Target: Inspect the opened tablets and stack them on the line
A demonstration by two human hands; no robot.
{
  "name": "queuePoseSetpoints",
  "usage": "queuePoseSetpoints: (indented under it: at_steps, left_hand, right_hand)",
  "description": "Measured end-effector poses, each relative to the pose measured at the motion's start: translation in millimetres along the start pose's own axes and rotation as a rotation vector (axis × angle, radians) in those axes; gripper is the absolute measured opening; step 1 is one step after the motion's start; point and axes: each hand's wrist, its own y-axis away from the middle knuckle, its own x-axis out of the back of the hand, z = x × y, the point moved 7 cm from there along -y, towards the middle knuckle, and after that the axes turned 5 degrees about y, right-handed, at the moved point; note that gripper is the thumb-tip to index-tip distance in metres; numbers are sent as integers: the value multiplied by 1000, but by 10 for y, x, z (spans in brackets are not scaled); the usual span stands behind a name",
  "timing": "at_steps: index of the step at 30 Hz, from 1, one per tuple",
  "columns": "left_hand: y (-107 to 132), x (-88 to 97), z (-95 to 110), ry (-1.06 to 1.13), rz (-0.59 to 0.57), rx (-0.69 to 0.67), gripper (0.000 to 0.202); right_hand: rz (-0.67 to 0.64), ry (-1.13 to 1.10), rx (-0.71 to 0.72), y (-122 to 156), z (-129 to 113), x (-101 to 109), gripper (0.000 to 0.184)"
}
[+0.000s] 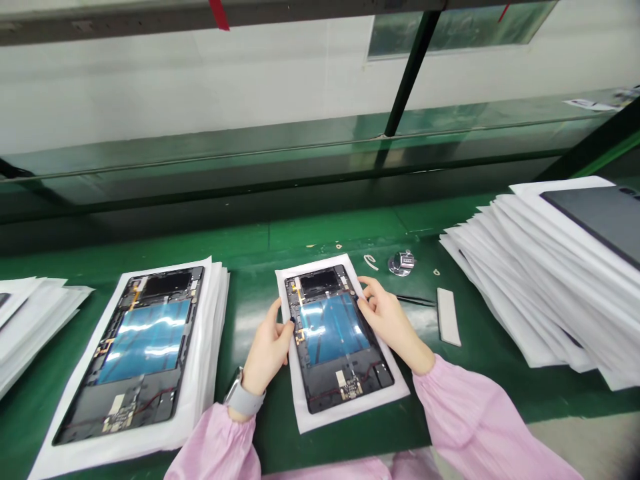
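An opened tablet (327, 387) with its inner parts and a blue battery area showing lies on a white foam sheet (313, 421) in front of me. My left hand (267, 347) grips its left edge together with the sheet, thumb on top. On the opposite side my right hand (387, 313) pinches the upper right edge, thumb on the frame. Black tweezers (417, 301) lie just beyond my right hand, beside a pale rectangular block (448, 317). The undersides of the fingers are partly hidden.
To the left, a second opened tablet (130, 400) tops a stack of white sheets (207, 373). Another sheet stack (35, 320) stands far left. A tall stack (530, 287) at right carries a dark tablet panel (600, 213). A shiny metal dispenser (403, 262) and small scraps (371, 261) lie behind.
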Motion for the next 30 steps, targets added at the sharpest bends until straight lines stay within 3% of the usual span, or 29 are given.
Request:
queuePoseSetpoints:
  at_steps: [3, 6, 9, 11, 16, 30]
  left_hand:
    - [0, 52, 32, -2, 58, -23, 58]
    - [12, 110, 103, 54, 117, -64, 48]
    - [32, 163, 191, 150, 161, -107, 37]
    - [40, 160, 242, 215, 135, -135, 30]
    - [38, 94, 269, 276, 14, -184, 16]
    - [44, 18, 173, 358, -14, -159, 7]
  right_hand:
    - [66, 19, -38, 2, 13, 119, 39]
    - [242, 97, -100, -9, 85, 394, 39]
    - [429, 294, -118, -37, 150, 688, 39]
    - [453, 438, -111, -89, 194, 781, 44]
    - [394, 606, -100, -196, 306, 784, 47]
    - [444, 522, -79, -222, 485, 727, 37]
